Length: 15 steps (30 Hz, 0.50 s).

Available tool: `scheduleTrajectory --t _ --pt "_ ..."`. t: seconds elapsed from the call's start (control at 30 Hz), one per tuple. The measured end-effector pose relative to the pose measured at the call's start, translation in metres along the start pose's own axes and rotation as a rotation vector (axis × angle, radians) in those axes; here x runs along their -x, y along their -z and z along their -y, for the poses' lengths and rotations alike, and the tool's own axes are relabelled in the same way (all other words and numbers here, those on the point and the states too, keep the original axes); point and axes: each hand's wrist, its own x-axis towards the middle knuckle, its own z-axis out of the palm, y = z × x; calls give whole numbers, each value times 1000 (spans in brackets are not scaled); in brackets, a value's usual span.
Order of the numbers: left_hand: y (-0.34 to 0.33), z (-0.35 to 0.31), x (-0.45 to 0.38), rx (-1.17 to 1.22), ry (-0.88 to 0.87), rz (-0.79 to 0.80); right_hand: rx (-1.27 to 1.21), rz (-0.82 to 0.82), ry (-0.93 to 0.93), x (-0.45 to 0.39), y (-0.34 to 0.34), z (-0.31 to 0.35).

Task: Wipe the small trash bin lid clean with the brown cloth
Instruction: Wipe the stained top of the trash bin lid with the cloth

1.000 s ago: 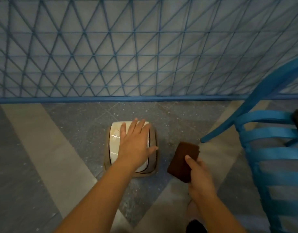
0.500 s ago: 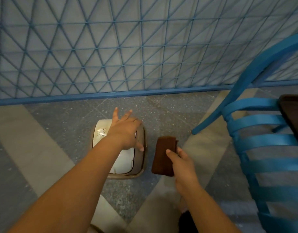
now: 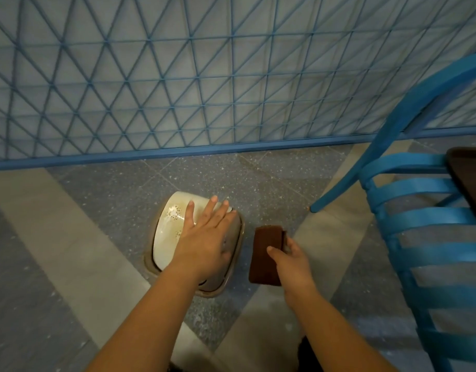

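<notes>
A small trash bin stands on the floor below me, its cream lid [image 3: 172, 224] speckled with brown spots and framed by a tan rim [image 3: 150, 261]. My left hand [image 3: 204, 240] lies flat on the right half of the lid, fingers spread and pointing away from me. Just right of the bin, my right hand [image 3: 290, 261] grips a folded brown cloth [image 3: 266, 253] above the floor. A small gap separates the cloth from the bin's rim. Part of the lid is hidden under my left hand.
A blue wire-mesh fence [image 3: 204, 89] with a blue base rail runs across the back. A blue slatted chair [image 3: 424, 224] stands at the right, one leg on the floor near the cloth. A dark table edge [image 3: 470, 173] shows at the far right. The floor is grey and beige stone.
My left hand has settled flat onto the lid after lifting its fingers. The right hand has kept the cloth beside the bin. The view has shifted slightly.
</notes>
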Motion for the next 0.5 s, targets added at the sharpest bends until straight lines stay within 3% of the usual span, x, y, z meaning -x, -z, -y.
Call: scheduleTrajectory --t 0.2,0.5 --pt "-6 5 3 -27 -52 1 16 -39 -49 -7 -9 -8" --pt "8 20 -4 -263 -203 106 207 -124 69 -31 -40 -3"
